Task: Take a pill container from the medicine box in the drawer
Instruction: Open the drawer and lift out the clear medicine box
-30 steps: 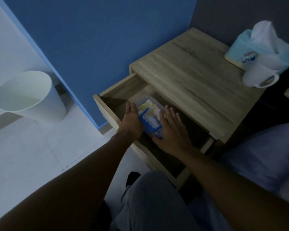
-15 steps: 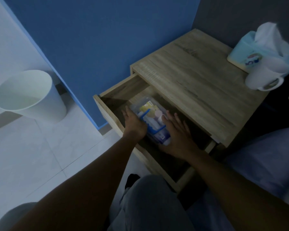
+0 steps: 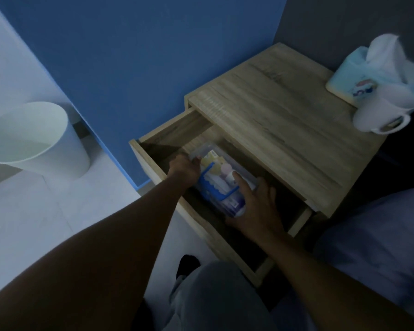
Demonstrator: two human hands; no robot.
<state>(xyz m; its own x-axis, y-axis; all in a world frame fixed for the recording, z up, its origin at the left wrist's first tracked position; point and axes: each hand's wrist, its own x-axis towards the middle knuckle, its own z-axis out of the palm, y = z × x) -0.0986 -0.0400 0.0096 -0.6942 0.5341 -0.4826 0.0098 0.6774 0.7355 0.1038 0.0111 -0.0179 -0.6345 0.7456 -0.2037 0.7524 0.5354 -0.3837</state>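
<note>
Inside the drawer [image 3: 151, 152], the medicine box [image 3: 221, 177] is grasped by the left hand [image 3: 184, 169] and right hand [image 3: 255, 207], and is best lifted level.

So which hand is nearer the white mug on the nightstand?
Right. The right hand is in the drawer below the white mug; the left hand is farther left.

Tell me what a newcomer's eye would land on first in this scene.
Both hands, the left hand and right hand, grip a clear medicine box with a blue handle inside the open drawer of a wooden nightstand. On its top, far right, stand a tissue box and white mug; a white bin stands on the floor, left.
</note>
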